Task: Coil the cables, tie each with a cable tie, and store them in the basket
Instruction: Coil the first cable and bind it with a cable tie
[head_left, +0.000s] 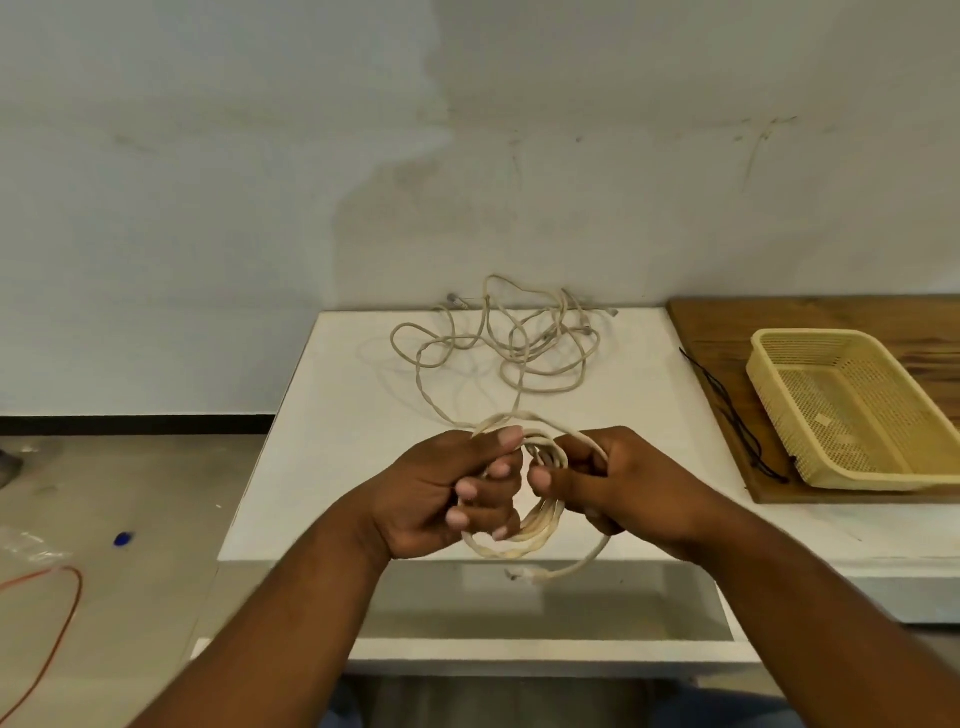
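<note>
**A:** Where is the cable?

**B:** In your hands, over the near edge of the table (322, 441). The coil (540, 525) is pale, several turns, held upright between them. Your left hand (441, 493) has its fingers curled round the coil's left side. Your right hand (613, 483) grips the right side. One plug (524, 574) hangs free below. From the top, a loose run leads away to the tangle (498, 353) at the far edge.

**A:** How does it handle?

**B:** Light, I judge. It is limp yet springy. The turns sit unevenly, so they likely fan out if you slacken. The jacket looks smooth, so expect it to slide through a loose grip.

**A:** Where do I take hold?

**B:** Pinch all the turns together at one spot with one hand. Feed the run with the other hand, holding cable and not plug. The tangle may snag, so draw slowly. I cannot tell how many cables lie in it.

**A:** Ties? Basket?

**B:** The black ties (737, 415) lie on the board (727, 322) at the right, just beside the basket (810, 332). This coil has no tie on it yet.
</note>
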